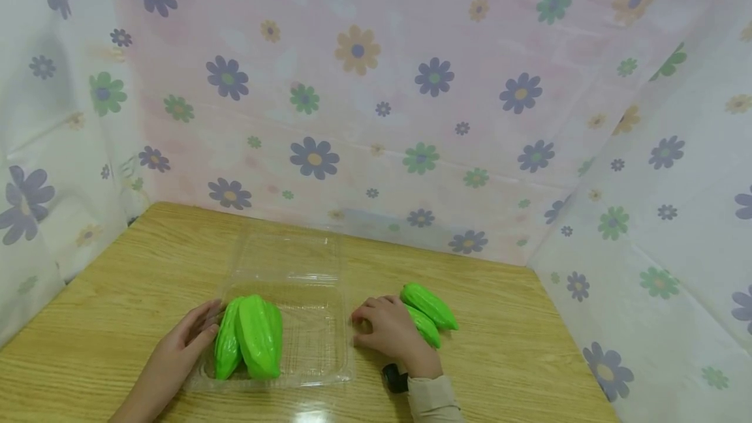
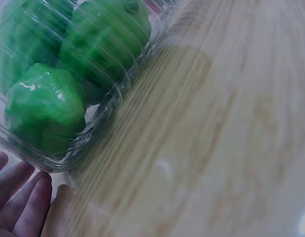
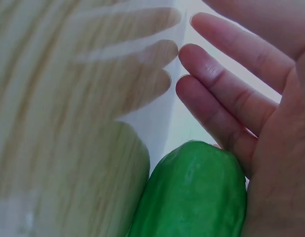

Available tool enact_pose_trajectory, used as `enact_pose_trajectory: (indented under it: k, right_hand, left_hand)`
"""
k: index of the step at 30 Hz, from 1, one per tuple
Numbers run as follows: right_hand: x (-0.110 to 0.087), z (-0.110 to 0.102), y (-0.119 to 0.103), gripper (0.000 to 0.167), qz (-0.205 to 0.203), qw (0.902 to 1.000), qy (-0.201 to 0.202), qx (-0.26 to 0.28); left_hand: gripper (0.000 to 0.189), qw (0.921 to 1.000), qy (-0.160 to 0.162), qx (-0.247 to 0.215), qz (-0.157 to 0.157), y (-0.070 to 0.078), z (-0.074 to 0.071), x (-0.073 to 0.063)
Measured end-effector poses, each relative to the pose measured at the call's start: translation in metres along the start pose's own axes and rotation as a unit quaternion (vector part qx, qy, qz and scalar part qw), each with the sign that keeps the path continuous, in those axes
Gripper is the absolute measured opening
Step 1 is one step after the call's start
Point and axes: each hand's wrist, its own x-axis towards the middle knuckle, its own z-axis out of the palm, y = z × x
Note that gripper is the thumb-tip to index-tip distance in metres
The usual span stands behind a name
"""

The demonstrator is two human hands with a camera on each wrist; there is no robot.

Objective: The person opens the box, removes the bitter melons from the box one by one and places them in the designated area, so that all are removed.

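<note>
Two loose green fruits [image 1: 430, 306] lie on the table [image 1: 499, 351] just right of your right hand [image 1: 388, 333], the nearer one; long axes slant far-left to near-right. Right fingers apart, nothing clamped; palm contact unclear. Your left hand [image 1: 179, 348], fingers relaxed, rests beside the clear container [image 1: 320, 351]. Lid [image 1: 288, 256] back; three stacked fruits [image 2: 46, 106] fill its left side.

A screened-off booth [image 1: 664, 214] (room type unclear): flower-print sheeting [image 1: 399, 31] round three sides of a wood-grain table [image 1: 499, 351].
</note>
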Motion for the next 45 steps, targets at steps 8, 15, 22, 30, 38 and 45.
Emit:
enact_pose_trajectory:
  k: [8, 15, 22, 30, 38, 45]
  right_hand:
    - [0.0006, -0.0009, -0.0024, 0.03, 0.0, 0.9999, -0.009, -0.005]
    - [-0.0003, -0.002, -0.0039, 0.027, 0.0, 0.9999, -0.01, -0.004]
    - [-0.0003, -0.0028, -0.0051, 0.026, -0.004, 0.9999, -0.012, 0.004]
    - [0.0003, -0.0016, -0.0059, 0.029, -0.01, 0.9999, -0.003, -0.003]
    - [0.0018, -0.0011, -0.0075, 0.036, -0.009, 0.9999, 0.008, 0.0]
    - [0.0026, 0.0, -0.006, 0.027, 0.005, 0.9992, 0.024, 0.032]
  left_hand:
    - [0.056, 1.0, 0.004, 0.002, 0.006, 0.0003, -0.0014, 0.0001]
    - [0.055, 0.9999, 0.003, -0.006, 0.008, -0.001, -0.0009, 0.0001]
    - [0.056, 0.9999, 0.002, 0.012, 0.0, -0.0013, -0.0003, 0.001]
    - [0.057, 0.9999, 0.003, 0.014, 0.004, -0.001, -0.0011, 0.0004]
    - [0.056, 0.9998, 0.006, 0.019, 0.001, -0.0012, -0.0012, 0.001]
    - [0.054, 0.9999, 0.007, 0.015, 0.003, 0.0011, -0.0021, -0.0003]
